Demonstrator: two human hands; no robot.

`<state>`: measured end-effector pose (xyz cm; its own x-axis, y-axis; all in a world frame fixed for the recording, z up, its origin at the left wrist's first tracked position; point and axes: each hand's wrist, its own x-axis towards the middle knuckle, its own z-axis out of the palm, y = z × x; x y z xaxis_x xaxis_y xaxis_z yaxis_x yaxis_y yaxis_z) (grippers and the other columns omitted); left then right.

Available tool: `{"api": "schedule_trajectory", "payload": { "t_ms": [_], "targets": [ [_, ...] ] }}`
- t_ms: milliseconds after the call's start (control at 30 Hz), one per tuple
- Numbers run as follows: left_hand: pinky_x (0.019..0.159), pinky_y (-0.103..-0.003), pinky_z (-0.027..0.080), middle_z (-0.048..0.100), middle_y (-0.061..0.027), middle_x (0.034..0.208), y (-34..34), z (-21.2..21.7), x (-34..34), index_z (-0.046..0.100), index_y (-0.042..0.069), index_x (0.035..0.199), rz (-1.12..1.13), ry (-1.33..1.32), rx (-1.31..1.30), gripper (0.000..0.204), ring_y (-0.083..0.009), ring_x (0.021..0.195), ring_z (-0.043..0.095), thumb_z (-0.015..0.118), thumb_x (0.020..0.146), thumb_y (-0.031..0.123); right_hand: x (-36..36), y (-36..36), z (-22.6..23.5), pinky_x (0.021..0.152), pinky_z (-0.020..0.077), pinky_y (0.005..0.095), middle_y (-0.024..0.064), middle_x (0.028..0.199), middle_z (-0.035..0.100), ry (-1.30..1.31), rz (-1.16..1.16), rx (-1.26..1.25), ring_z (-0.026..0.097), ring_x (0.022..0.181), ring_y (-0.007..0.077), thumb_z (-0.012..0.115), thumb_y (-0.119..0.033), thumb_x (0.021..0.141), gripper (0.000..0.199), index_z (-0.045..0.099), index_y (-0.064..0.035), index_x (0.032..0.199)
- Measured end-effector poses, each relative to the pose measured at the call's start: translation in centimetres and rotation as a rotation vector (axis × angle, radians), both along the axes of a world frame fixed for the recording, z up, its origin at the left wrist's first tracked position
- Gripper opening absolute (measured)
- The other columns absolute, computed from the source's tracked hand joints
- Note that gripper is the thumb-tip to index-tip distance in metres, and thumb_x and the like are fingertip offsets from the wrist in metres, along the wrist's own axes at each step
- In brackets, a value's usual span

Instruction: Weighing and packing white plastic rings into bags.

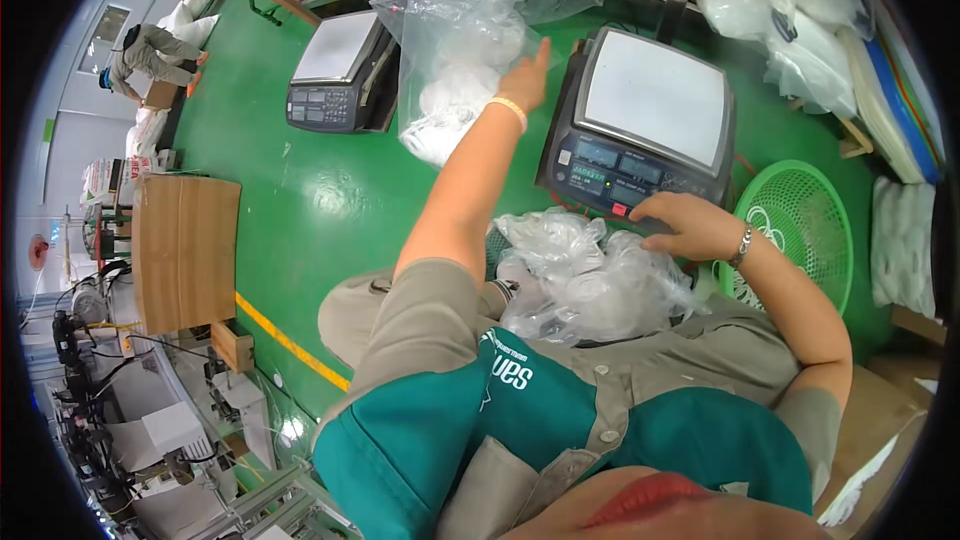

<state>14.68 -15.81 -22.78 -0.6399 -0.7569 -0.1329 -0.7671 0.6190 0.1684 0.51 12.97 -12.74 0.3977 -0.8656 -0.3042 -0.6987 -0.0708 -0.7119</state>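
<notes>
My left hand [527, 78] reaches forward, a finger stretched out, beside a large clear plastic bag [460, 60] with white items bunched inside. Whether it touches the bag's edge I cannot tell. At the front panel of a dark counting scale [640, 120] with a bare pale plate is my right hand [690, 225], fingers spread and slightly bent near a red key. Below it, at my lap, lies a bundle of clear plastic bags [600, 280] with whitish contents. Neither hand visibly holds anything.
A second scale [335, 65] stands at the far left. To the right is a green mesh basket [810, 220] holding white cords. More filled plastic bags [790, 20] lie at the far right. A cardboard box [185, 250] stands left; another person [155, 60] bends over beyond it.
</notes>
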Motion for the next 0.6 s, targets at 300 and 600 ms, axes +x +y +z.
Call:
{"api": "schedule_trajectory", "payload": {
  "t_ms": [300,600],
  "targets": [
    [0.077,-0.042,0.048,0.036,-0.0103,0.134,-0.3,2.0,1.4,0.037,0.018,0.128,-0.295,0.071,-0.103,0.056,-0.0346,0.096,0.056,0.053,0.074,0.007,-0.9,-0.2,-1.9,0.083,0.0427,0.0378,0.0145,0.102,0.057,0.03,0.013,-0.034,0.053,0.096,0.0314,0.06,-0.029,0.08,0.037,0.053,-0.0066,0.109],
    [0.073,-0.041,0.049,0.057,-0.0124,0.097,-1.3,-1.2,-0.6,0.056,0.009,0.104,-0.196,-0.086,-0.3,0.031,-0.0305,0.092,0.057,0.055,0.073,0.009,-0.7,0.7,-1.6,0.083,0.0436,0.0371,0.0126,0.105,0.056,0.079,-0.017,0.016,0.054,0.096,0.0296,0.06,-0.027,0.079,0.035,0.055,-0.0072,0.108]
  ]
}}
